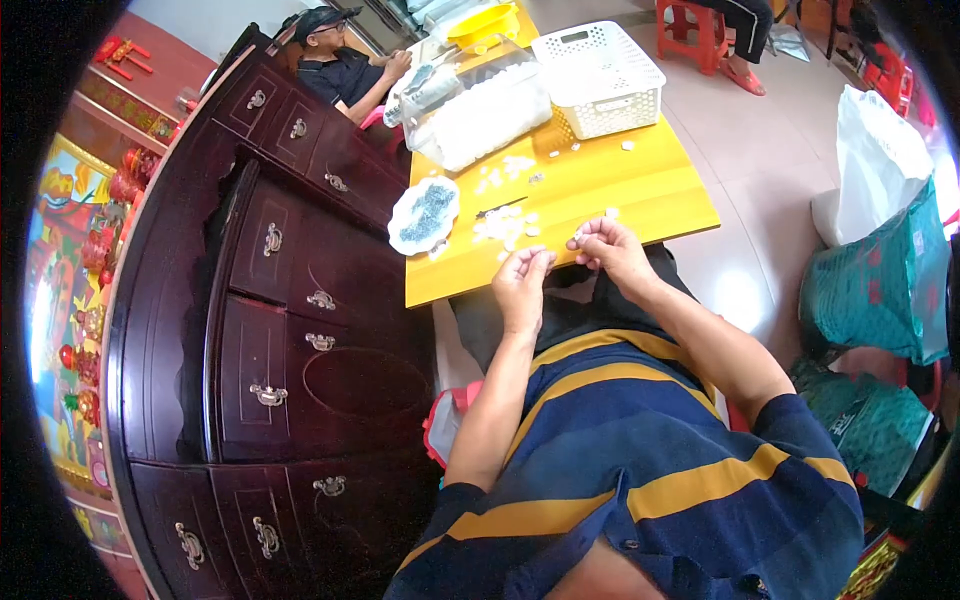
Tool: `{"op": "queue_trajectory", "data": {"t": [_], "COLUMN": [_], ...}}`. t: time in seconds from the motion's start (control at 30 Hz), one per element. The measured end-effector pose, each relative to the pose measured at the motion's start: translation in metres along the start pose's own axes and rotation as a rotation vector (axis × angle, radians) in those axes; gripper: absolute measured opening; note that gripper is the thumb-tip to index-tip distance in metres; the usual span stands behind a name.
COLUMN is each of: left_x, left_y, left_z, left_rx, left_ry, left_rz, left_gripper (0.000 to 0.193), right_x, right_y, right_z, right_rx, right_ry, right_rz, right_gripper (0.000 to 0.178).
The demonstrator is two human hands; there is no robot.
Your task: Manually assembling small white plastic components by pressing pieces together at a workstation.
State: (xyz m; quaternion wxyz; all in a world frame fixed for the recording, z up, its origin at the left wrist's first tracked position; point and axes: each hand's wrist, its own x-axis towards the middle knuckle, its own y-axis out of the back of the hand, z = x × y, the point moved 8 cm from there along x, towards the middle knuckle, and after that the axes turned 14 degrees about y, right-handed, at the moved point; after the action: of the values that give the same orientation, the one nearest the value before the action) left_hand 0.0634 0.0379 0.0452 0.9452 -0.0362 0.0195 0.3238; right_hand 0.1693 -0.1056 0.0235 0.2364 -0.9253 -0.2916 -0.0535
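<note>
Over the near edge of the yellow table (640, 190) I hold both hands close together, a small gap between them. My left hand (522, 285) is closed in a pinch; whatever sits between its thumb and fingers is too small to make out. A small whitish piece shows at the fingertips of my right hand (612, 255), also pinched. Just beyond my hands lies a loose pile of small white pieces (497, 225), with a thin dark tool (502, 207) at its far side. Left of the pile, a scalloped white dish (408, 240) holds tiny blue-grey bits.
A clear plastic bin (425, 130) full of white pieces and a white perforated basket (620, 118) stand farther back. Dark wooden drawers (270, 330) line the left. Another person (345, 65) sits at the far left. Green sacks (870, 280) stand at right.
</note>
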Motion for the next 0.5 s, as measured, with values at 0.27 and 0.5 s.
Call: {"op": "queue_trajectory", "data": {"t": [0.27,0.5], "left_x": [0.002,-0.002], "left_y": [-0.007,-0.016], "left_z": [-0.008,-0.008], "left_rx": [-0.077,-0.076], "left_ry": [0.103,0.099], "left_rz": [-0.07,-0.116], "left_gripper": [0.017,0.015], "right_x": [-0.01,-0.014], "right_y": [-0.008,-0.016], "right_z": [0.017,0.014], "right_rx": [0.024,0.055], "right_ry": [-0.12,-0.113], "right_rz": [0.018,-0.024], "right_gripper": [0.011,0.01]}}
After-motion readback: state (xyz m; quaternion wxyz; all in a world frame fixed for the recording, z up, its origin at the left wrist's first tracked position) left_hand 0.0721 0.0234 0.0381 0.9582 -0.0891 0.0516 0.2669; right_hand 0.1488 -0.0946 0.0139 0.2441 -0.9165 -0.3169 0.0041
